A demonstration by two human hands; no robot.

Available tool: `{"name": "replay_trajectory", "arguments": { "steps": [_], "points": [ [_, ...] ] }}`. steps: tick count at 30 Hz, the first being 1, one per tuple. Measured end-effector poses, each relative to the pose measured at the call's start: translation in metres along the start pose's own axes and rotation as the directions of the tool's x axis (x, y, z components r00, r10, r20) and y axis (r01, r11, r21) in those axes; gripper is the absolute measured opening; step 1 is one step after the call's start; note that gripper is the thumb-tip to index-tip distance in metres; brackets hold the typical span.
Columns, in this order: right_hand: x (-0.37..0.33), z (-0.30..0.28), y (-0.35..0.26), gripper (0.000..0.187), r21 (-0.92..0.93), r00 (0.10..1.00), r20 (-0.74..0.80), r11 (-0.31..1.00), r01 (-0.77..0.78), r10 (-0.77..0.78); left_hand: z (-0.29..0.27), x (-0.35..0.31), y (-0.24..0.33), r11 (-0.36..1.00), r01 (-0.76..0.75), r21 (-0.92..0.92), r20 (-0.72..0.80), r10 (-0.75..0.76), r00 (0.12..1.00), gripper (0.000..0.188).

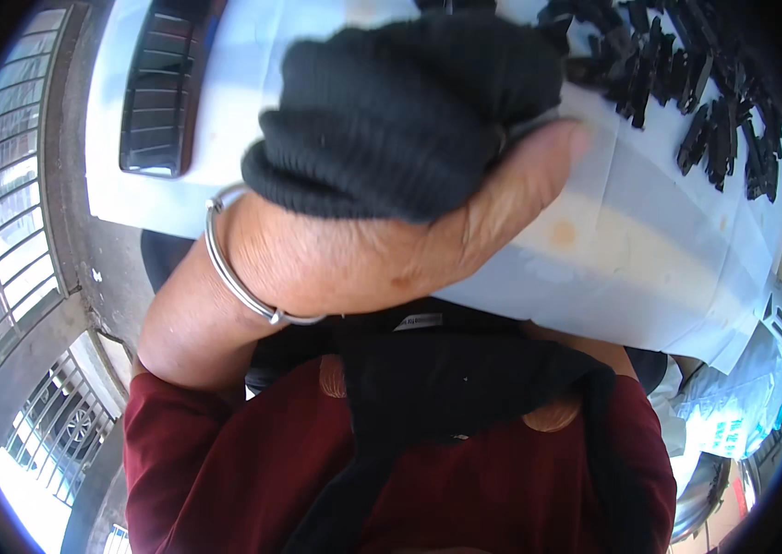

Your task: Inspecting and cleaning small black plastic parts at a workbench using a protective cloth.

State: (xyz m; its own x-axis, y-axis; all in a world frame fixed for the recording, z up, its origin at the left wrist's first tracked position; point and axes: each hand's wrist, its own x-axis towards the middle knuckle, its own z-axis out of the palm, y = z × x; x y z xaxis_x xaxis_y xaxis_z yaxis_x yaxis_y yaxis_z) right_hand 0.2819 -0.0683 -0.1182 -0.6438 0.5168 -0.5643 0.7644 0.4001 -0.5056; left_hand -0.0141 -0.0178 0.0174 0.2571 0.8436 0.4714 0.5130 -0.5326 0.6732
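Note:
My left hand (345, 258) is raised close to the camera, over the near side of a white-covered table (631, 268). A metal bangle (225, 263) circles its wrist. Bunched black ribbed knit fabric (391, 120), like a glove or cuff, covers the hand from the knuckles onward and hides the fingers. The bare thumb reaches to the right along the fabric's edge. A small greyish edge (531, 122) shows between thumb and knit, too little to name. My right hand is out of sight; only a bit of skin of the right arm (594, 346) shows at the table's near edge.
Several slim black pieces (659, 69) lie heaped at the table's far right. A dark, glossy ribbed tray (158, 102) rests at the far left. Beyond the right edge hangs a pale plastic bag (733, 415). Barred windows (12, 157) line the left side.

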Motion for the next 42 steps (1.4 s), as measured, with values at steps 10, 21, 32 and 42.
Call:
{"name": "replay_trajectory", "arguments": {
  "steps": [10, 21, 32, 42],
  "points": [
    [0.150, -0.088, -0.017, 0.035, 0.093, 0.974, -0.205, 0.988, 0.121, -0.100, -0.013, -0.015, -0.007, 0.884, 0.432, -0.178, -0.216, -0.463, 0.860, 0.008],
    [0.103, -0.015, -0.078, 0.032, 0.288, 0.976, -0.190, 0.945, 0.155, -0.102, 0.014, 0.004, -0.018, 0.855, -0.054, 0.515, -0.052, 0.094, 0.994, 0.029],
    [-0.029, -0.023, -0.107, 0.029, 0.087, 0.934, -0.251, 0.955, 0.284, -0.255, 0.038, 0.025, -0.018, 0.862, -0.060, 0.504, -0.144, 0.152, 0.978, 0.031],
    [-0.011, -0.166, -0.031, 0.042, -0.090, 0.464, -0.851, 0.803, -0.589, 0.245, 0.042, 0.034, -0.021, 0.849, 0.032, 0.527, -0.224, 0.102, 0.969, 0.025]
  ]
}}
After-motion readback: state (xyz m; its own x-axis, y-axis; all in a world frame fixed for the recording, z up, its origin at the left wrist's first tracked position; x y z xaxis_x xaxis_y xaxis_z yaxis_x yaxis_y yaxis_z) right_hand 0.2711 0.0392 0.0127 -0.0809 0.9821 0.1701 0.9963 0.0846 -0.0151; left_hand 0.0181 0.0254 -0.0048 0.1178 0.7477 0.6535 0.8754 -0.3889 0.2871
